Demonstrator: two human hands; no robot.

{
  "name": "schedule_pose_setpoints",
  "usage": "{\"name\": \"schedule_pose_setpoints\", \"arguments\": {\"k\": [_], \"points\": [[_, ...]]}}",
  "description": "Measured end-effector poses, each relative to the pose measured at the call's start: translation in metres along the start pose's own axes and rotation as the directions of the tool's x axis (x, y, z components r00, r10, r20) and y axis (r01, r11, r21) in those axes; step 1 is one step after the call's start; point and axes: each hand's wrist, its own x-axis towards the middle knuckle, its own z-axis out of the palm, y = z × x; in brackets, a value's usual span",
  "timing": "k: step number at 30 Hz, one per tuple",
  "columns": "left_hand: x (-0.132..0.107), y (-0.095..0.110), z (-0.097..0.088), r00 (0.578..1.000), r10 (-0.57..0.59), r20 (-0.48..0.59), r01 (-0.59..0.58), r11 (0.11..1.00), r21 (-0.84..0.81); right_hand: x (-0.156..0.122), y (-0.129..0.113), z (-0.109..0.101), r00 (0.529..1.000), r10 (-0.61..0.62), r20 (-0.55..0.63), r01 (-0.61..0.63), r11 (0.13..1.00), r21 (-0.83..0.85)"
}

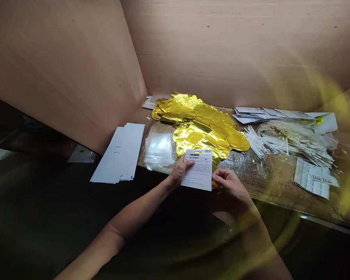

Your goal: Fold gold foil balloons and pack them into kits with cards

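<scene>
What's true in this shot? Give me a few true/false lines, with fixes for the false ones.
The left hand holds a printed card. True.
Gold foil balloons lie in a heap behind the card. True.
The white sticks stand upright in a box. False: they lie loose on the tabletop, right of the balloons.
The clear plastic bags lie right of the balloons. False: they lie left of them.

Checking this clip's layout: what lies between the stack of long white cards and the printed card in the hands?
In the head view, a pile of clear plastic bags lies between the stack of long white cards and the printed card at the left hand.
</scene>
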Motion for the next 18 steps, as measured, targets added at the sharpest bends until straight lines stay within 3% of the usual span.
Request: {"name": "schedule_pose_setpoints", "arguments": {"k": [3,7,12,15,18], "points": [[-0.005,-0.001,-0.005,1.0,-0.018,0.013,0.019,0.999,-0.043,0.002,0.009,0.004,0.998,-0.042,-0.048,0.046,0.994,0.098],[-0.01,-0.002,-0.01,0.999,0.019,0.028,-0.017,0.999,-0.05,0.003,0.021,0.029,0.999,0.041,-0.022,-0.034,0.968,0.25],[-0.011,0.0,-0.018,0.999,0.043,-0.003,-0.043,0.999,-0.016,-0.001,0.022,0.066,0.988,-0.004,-0.153,0.028,0.988,0.154],[-0.018,-0.002,-0.021,0.99,0.135,-0.047,-0.13,0.986,0.105,-0.001,0.02,0.072,0.984,0.042,-0.172,-0.004,0.976,0.218],[-0.027,-0.001,-0.023,0.969,0.238,-0.061,-0.202,0.913,0.353,0.003,0.023,0.068,0.982,0.153,-0.111,-0.115,0.951,0.289]]}}
